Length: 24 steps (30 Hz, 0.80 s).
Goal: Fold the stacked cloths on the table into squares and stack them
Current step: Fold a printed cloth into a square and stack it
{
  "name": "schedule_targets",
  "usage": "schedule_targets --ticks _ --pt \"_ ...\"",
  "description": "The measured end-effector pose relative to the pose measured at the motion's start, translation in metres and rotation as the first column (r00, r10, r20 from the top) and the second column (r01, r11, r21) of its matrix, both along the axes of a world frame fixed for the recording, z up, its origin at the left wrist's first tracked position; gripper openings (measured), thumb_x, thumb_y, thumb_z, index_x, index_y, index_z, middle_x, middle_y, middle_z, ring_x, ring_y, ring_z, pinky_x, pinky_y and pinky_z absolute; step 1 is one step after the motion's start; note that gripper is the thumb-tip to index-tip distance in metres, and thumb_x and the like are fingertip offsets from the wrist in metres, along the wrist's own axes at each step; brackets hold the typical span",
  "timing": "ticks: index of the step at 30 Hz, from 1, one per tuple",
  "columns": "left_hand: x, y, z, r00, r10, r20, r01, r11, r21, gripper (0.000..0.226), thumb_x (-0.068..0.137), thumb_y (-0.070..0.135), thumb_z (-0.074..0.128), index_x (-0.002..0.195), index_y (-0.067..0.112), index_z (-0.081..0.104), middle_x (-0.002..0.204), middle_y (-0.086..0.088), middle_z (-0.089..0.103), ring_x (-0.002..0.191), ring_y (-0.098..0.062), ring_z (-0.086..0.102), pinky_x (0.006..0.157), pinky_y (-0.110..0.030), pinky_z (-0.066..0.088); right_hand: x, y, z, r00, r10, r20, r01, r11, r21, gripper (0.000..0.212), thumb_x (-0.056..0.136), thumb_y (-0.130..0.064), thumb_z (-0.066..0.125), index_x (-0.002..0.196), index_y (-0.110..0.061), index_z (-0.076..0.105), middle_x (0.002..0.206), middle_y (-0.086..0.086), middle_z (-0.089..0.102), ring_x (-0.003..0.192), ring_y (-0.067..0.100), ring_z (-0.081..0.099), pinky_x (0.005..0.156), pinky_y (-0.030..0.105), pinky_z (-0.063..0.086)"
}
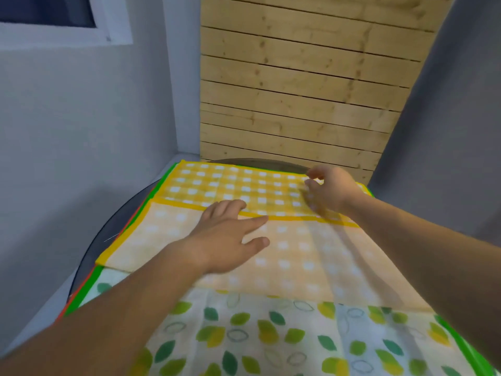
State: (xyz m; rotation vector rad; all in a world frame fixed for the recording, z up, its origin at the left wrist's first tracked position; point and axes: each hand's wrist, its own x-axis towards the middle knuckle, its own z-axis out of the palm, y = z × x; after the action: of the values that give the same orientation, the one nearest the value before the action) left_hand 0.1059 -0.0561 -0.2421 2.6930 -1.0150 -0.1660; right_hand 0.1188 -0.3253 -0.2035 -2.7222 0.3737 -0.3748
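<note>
Room: grey walls meet at a corner, with a pale wooden plank panel (298, 77) behind and a window frame (54, 31) at upper left.
Table: round and dark (108, 232), showing only as a rim at the left and far side; the stack of cloths covers most of it.
Yellow checked cloth (238, 185): top of the stack, with its near part turned over so the paler underside faces up. The flap's (311, 256) bordered edge lies across the middle of the cloth.
Leaf-print cloth (271, 329): flat underneath, green-edged and unfolded; a red edge (78, 291) of another cloth peeps out below it at the left.
Left hand (227, 237): fingers straight and spread, lying flat on the flap just behind its edge.
Right hand (330, 191): over the far right part of the checked cloth, fingers loosely curled. It is blurred, so I cannot tell whether it pinches the fabric.
Step in hand: probably setting the first fold.
Doing it well: keep the left palm down as an anchor, smooth outward toward the right so no ridge gets trapped, and square the flap's border with the cloth's side edges before the next fold.
Risk: dragging may shift the leaf-print cloth.
</note>
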Motion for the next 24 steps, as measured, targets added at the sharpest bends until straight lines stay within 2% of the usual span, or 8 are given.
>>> schedule_targets --ticks 2,5,7,10,13,16,21,24 --pt "0.001 0.0 -0.001 1.0 -0.009 0.011 0.009 1.0 0.0 0.055 0.095 0.07 0.029 0.149 0.059 0.023 0.161 0.006 0.013 0.149 -0.015 0.0 0.122 -0.038 0.003 0.016 -0.006 -0.004 0.999 -0.029 -0.019 0.029 1.0 -0.006 0.031 0.095 -0.031 0.058 0.125 -0.021 0.064 0.112 0.004 0.07 0.104 0.026 0.063 0.089 0.032 0.049" --pt "0.005 -0.002 -0.001 1.0 -0.013 0.01 0.013 1.0 0.009 0.056 0.094 0.071 0.027 0.149 0.06 0.02 0.159 0.007 0.012 0.148 -0.015 -0.002 0.122 -0.038 0.002 0.032 -0.012 -0.012 0.999 -0.023 -0.04 0.022 0.999 -0.03 0.03 0.095 -0.032 0.056 0.123 -0.023 0.063 0.083 0.0 0.067 0.076 0.018 0.059 0.07 0.024 0.042" --pt "0.006 -0.002 -0.003 0.999 -0.016 0.028 0.015 1.0 0.012 0.057 0.094 0.072 0.027 0.149 0.06 0.019 0.157 0.008 0.013 0.147 -0.013 -0.002 0.122 -0.037 0.003 0.038 -0.014 -0.017 0.999 -0.029 -0.037 0.028 0.999 -0.033 0.027 0.094 -0.033 0.057 0.119 -0.024 0.064 0.08 -0.002 0.066 0.073 0.018 0.06 0.064 0.023 0.039" --pt "0.006 -0.003 -0.005 0.998 -0.013 0.054 0.013 1.0 0.0 0.058 0.093 0.072 0.025 0.15 0.059 0.018 0.155 0.008 0.013 0.145 -0.012 -0.002 0.121 -0.036 0.002 0.045 -0.016 -0.022 1.0 -0.021 -0.018 0.02 0.998 -0.056 0.029 0.092 -0.036 0.062 0.115 -0.02 0.064 0.091 0.002 0.065 0.093 0.026 0.062 0.074 0.026 0.04" --pt "0.005 -0.003 -0.007 0.998 -0.009 0.069 0.009 1.0 -0.004 0.059 0.094 0.072 0.025 0.151 0.057 0.017 0.156 0.008 0.012 0.142 -0.007 -0.005 0.12 -0.034 0.0 0.051 -0.02 -0.021 1.0 -0.019 -0.008 0.019 1.0 -0.006 0.028 0.089 -0.037 0.067 0.113 -0.022 0.064 0.093 0.002 0.069 0.083 0.021 0.061 0.077 0.027 0.044" --pt "0.004 -0.002 -0.008 0.997 0.0 0.081 0.003 0.999 -0.032 0.059 0.094 0.072 0.025 0.151 0.058 0.017 0.157 0.01 0.012 0.143 -0.007 -0.004 0.119 -0.033 0.001 0.055 -0.023 -0.02 0.999 -0.008 0.046 0.006 0.999 0.041 0.034 0.083 -0.035 0.074 0.114 -0.022 0.067 0.103 -0.001 0.067 0.095 0.019 0.061 0.082 0.026 0.045" --pt "0.004 -0.002 -0.009 0.997 0.005 0.079 0.0 0.998 -0.057 0.061 0.092 0.074 0.026 0.151 0.057 0.018 0.156 0.013 0.012 0.144 -0.007 -0.003 0.12 -0.032 0.003 0.056 -0.025 -0.017 0.992 -0.004 0.124 -0.008 0.995 0.097 0.018 0.085 -0.027 0.073 0.103 -0.024 0.072 0.087 -0.005 0.062 0.09 0.021 0.061 0.076 0.027 0.044" --pt "0.004 -0.001 -0.01 0.996 0.004 0.088 0.002 0.998 -0.064 0.062 0.093 0.074 0.026 0.151 0.056 0.018 0.156 0.013 0.012 0.144 -0.007 -0.003 0.12 -0.032 0.003 0.051 -0.023 -0.014 0.991 0.003 0.136 -0.013 0.997 0.075 0.003 0.087 -0.028 0.07 0.084 -0.029 0.07 0.079 -0.011 0.064 0.089 0.021 0.062 0.083 0.033 0.048"
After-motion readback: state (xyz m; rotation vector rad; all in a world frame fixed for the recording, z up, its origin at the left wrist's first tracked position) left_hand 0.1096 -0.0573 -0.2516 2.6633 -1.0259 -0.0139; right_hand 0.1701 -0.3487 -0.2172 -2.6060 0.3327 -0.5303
